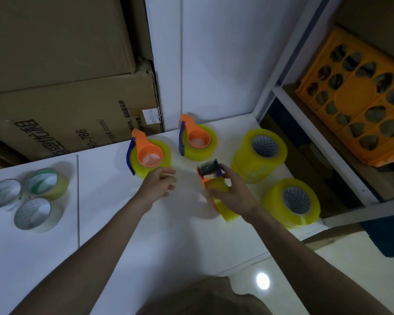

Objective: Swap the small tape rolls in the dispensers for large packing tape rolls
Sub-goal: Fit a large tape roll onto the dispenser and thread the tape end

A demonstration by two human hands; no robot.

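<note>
Head view looks down on a white surface with the held dispenser as the landmark; the right hand grasps it, fingers curled round its orange frame and the yellow tape roll seated in it, the dark roller end pointing away from the person; the left hand hovers just left of it, fingers loosely bent and grasping nothing. Beyond the held dispenser, two loaded dispensers lie flat: one to the far left, close to the left hand, the other straight behind. Right of it stand two large packing tape rolls, one farther back and one nearer the person. Far left of it sit three small tape rolls, clustered and touching.

By my judgement, a large roll is dense and fairly heavy, with a stiff core and a slick outer wrap; it is best taken across the flat sides or through the core. The plastic frame looks light and rigid; I would keep fingers off its cutter end.
</note>
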